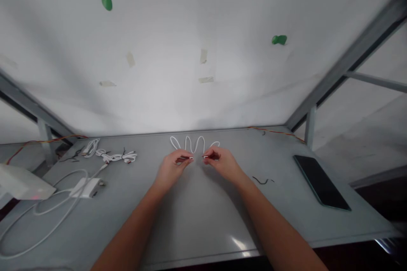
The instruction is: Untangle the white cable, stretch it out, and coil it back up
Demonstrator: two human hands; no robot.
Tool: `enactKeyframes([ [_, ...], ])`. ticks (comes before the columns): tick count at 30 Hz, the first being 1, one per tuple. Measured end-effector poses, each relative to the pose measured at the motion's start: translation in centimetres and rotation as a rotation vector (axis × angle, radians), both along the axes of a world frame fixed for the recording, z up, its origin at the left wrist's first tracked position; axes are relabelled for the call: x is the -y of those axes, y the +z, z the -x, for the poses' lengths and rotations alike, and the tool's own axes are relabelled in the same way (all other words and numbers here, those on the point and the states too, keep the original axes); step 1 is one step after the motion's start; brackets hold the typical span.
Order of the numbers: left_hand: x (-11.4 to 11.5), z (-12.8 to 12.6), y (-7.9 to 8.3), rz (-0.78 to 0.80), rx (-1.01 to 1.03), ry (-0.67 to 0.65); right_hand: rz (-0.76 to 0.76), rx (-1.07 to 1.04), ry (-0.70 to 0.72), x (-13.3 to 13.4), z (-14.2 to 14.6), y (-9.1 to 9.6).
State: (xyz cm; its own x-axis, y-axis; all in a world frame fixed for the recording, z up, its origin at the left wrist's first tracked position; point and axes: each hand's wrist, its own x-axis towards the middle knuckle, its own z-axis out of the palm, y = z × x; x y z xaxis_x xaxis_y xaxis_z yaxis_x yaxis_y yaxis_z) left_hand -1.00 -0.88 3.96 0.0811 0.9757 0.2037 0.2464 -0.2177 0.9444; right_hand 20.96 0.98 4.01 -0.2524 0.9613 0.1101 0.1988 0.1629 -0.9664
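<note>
A thin white cable [194,142] lies folded in several loops on the grey table [203,211], just beyond my hands. My left hand [173,165] pinches one end of it, with a small plug tip showing at the fingertips. My right hand [221,161] pinches the other end, a few centimetres to the right. Both hands rest low over the table's middle, fingertips facing each other and not touching.
Bundled white cables [110,154] lie at the back left. A white charger with a long cord [85,187] and a white box [22,183] sit at the left. A dark phone [321,182] lies at the right, a short black twist tie [261,181] near it.
</note>
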Motion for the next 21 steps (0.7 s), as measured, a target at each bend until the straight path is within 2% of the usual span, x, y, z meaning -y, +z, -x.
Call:
enactKeyframes([
  [3,-0.5,0.7,0.2,0.076,0.137,0.061,0.053,-0.118,-0.026,-0.6,-0.7,0.1],
  [5,-1.2,1.9,0.0,0.113,0.270,0.154,0.071,-0.180,-0.089,-1.3,-1.8,0.1],
  [7,-2.0,3.7,-0.3,0.147,0.321,0.277,0.076,-0.132,-0.160,-2.2,-3.4,0.0],
  [9,-2.7,5.7,-0.8,0.196,0.206,0.414,0.112,0.065,-0.240,-2.9,-5.2,-0.4],
  [11,-3.3,7.3,-1.3,0.226,-0.061,0.542,0.172,0.286,-0.328,-3.4,-6.8,-0.9],
  [13,-3.5,8.1,-1.7,0.214,-0.344,0.615,0.218,0.427,-0.394,-3.7,-7.8,-1.4],
  [16,-3.4,7.7,-2.2,0.184,-0.570,0.610,0.239,0.475,-0.409,-3.8,-8.1,-1.9],
  [21,-3.2,4.1,-3.6,0.082,-0.677,0.441,0.203,0.445,-0.339,-3.5,-5.2,-2.4],
])
